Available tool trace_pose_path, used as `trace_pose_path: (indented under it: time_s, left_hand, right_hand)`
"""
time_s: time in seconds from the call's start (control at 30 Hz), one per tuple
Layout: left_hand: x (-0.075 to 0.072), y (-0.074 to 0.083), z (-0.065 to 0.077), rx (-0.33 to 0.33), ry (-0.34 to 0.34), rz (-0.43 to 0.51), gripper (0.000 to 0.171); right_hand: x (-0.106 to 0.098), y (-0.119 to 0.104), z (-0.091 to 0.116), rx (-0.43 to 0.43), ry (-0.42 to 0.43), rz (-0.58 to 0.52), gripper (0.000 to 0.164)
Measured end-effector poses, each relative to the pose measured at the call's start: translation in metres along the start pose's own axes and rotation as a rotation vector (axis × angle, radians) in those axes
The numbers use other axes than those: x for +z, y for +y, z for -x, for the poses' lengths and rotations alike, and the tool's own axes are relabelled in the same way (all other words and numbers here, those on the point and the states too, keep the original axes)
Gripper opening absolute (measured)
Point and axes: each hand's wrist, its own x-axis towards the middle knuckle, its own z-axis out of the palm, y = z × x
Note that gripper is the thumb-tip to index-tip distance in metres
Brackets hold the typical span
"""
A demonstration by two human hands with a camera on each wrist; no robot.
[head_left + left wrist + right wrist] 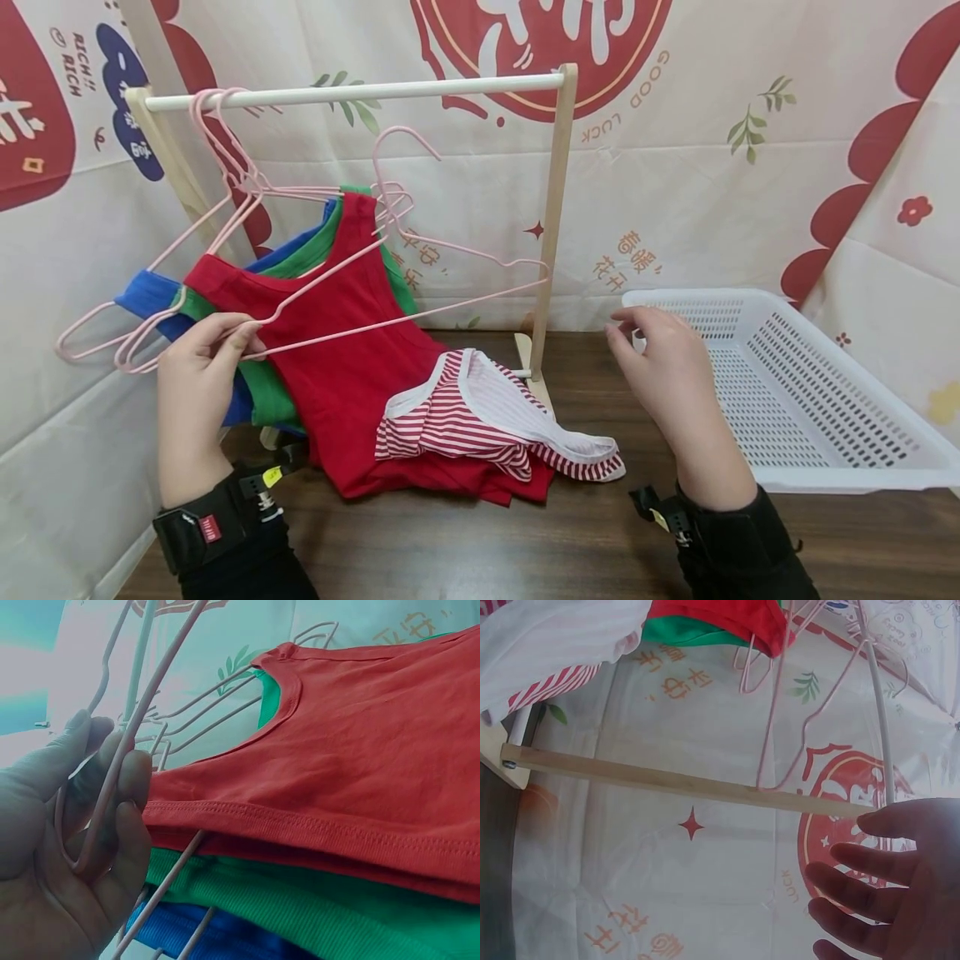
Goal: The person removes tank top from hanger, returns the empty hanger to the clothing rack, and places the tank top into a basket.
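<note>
My left hand [198, 383] pinches one end of a bare pink clothes hanger [352, 332], held in front of the rack with its hook up. Behind it hang a red tank top [352, 392], a green one [273, 396] and a blue one [146, 293] on pink hangers. A red-and-white striped top [450, 429] lies crumpled over the red one's lower part. My right hand [667, 367] hovers beside the basket's near left corner, holding nothing; in the right wrist view its fingers [862, 862] are spread and loosely bent.
The clothes rack [555, 208] has wooden posts and a white top rail [465, 86]. A white plastic basket [855, 479] with perforated walls stands at right on the dark wooden table [450, 550]. Printed cloth [675, 208] encloses the back and sides.
</note>
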Motion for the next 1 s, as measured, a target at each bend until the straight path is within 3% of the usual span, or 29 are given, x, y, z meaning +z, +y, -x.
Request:
trace_pose_path:
  time_s: [0.17, 0.43, 0.57, 0.8, 1.0]
  left_hand:
    - [-0.003, 0.003, 0.002, 0.0, 0.014, -0.048, 0.019]
    - [0.0, 0.018, 0.003, 0.016, 0.07, -0.219, 0.025]
    - [0.007, 0.026, 0.002, 0.069, 0.094, -0.291, 0.026]
    - [0.017, 0.034, 0.001, 0.223, 0.14, -0.342, 0.022]
    - [0.026, 0.041, 0.004, 0.293, 0.193, -0.39, 0.025]
  right_hand:
    - [-0.002, -0.003, 0.002, -0.011, -0.02, -0.01, 0.025]
    - [-0.006, -0.007, 0.004, -0.017, -0.026, -0.01, 0.028]
    - [-0.007, -0.008, 0.005, -0.025, -0.024, -0.009, 0.029]
    - [-0.008, -0.014, 0.006, -0.015, -0.056, -0.016, 0.034]
    - [-0.008, -0.015, 0.007, -0.037, -0.044, -0.018, 0.031]
